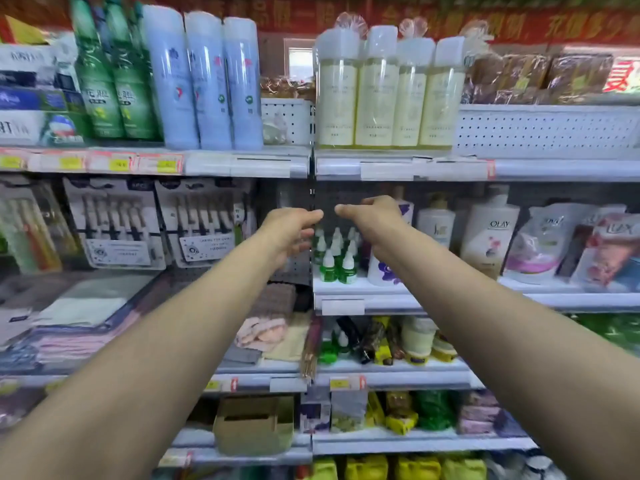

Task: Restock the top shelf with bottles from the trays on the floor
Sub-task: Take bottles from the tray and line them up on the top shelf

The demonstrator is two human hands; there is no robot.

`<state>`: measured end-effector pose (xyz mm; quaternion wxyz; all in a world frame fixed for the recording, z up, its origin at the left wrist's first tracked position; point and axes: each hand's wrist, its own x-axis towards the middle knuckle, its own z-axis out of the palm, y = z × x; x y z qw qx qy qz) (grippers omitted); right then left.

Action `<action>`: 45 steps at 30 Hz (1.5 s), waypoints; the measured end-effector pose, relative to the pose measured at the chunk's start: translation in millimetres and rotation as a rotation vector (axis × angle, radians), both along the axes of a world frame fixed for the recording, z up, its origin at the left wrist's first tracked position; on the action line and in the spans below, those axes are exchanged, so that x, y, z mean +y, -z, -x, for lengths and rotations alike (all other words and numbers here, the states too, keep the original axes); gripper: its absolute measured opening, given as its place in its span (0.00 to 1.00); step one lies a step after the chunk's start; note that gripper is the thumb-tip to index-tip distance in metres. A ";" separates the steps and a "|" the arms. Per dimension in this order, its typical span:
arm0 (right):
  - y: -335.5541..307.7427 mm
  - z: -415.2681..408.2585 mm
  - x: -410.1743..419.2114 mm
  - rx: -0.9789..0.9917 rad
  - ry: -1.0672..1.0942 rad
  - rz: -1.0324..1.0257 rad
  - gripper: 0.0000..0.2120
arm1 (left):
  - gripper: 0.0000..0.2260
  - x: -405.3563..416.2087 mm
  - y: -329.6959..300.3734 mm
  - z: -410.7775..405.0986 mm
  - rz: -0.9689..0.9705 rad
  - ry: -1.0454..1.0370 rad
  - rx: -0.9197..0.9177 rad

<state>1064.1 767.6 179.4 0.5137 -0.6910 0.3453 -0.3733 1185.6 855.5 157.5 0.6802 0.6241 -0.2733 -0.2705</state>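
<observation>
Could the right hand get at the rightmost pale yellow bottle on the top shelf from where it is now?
Probably yes. The right hand holds nothing and sits below the rightmost pale yellow bottle, whose front faces the aisle with nothing before it. Only the shelf edge lies between.

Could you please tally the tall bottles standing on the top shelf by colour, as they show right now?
Green bottles: 2
Pale blue bottles: 3
Pale yellow bottles with clear caps: 4
Total: 9

Both the left hand and the right hand hold nothing.
</observation>
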 end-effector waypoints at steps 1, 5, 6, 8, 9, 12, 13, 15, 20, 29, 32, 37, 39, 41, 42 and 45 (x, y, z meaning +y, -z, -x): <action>13.4 -0.1 4.1 0.013 -0.007 -0.025 0.35 | 0.17 3.1 13.6 3.2 -0.025 0.004 0.015; 77.5 1.4 17.2 0.117 0.003 -0.094 0.32 | 0.16 15.7 77.7 10.5 -0.135 0.021 0.084; 93.2 2.6 19.1 0.158 0.011 -0.112 0.30 | 0.16 18.4 94.0 11.8 -0.168 0.026 0.109; 127.9 5.5 23.6 0.241 0.004 -0.168 0.23 | 0.10 26.0 131.9 16.7 -0.219 0.057 0.171; 142.8 8.2 27.5 0.277 -0.005 -0.197 0.18 | 0.06 30.5 150.9 19.5 -0.239 0.061 0.204; 188.6 16.7 38.4 0.356 -0.009 -0.316 0.15 | 0.05 43.5 203.8 30.3 -0.315 0.035 0.276; 203.3 19.2 41.1 0.386 -0.018 -0.348 0.18 | 0.05 47.1 220.0 33.5 -0.346 0.027 0.287; 234.2 22.8 44.7 0.437 -0.041 -0.399 0.19 | 0.08 52.1 252.7 39.4 -0.395 0.003 0.333; 291.5 33.1 46.6 0.504 -0.094 -0.475 0.12 | 0.11 65.4 303.9 55.8 -0.453 -0.048 0.458; 407.0 63.4 47.9 0.792 -0.212 -0.543 0.12 | 0.05 91.2 424.2 103.7 -0.624 -0.166 0.652; 454.1 79.4 50.6 0.826 -0.195 -0.589 0.14 | 0.08 105.0 478.6 120.7 -0.683 -0.197 0.721; 539.0 103.0 61.3 0.899 -0.178 -0.688 0.12 | 0.21 128.2 562.0 146.2 -0.787 -0.232 0.744; 569.6 112.0 62.5 0.931 -0.161 -0.722 0.11 | 0.24 133.6 589.5 155.5 -0.807 -0.249 0.761; 599.2 120.4 62.7 0.990 -0.158 -0.751 0.16 | 0.24 138.6 617.2 164.7 -0.821 -0.269 0.793; 615.2 124.4 62.6 1.017 -0.155 -0.757 0.18 | 0.23 141.3 631.0 168.6 -0.826 -0.273 0.811; 658.3 136.6 63.4 1.083 -0.158 -0.767 0.17 | 0.23 148.9 670.0 178.1 -0.844 -0.280 0.878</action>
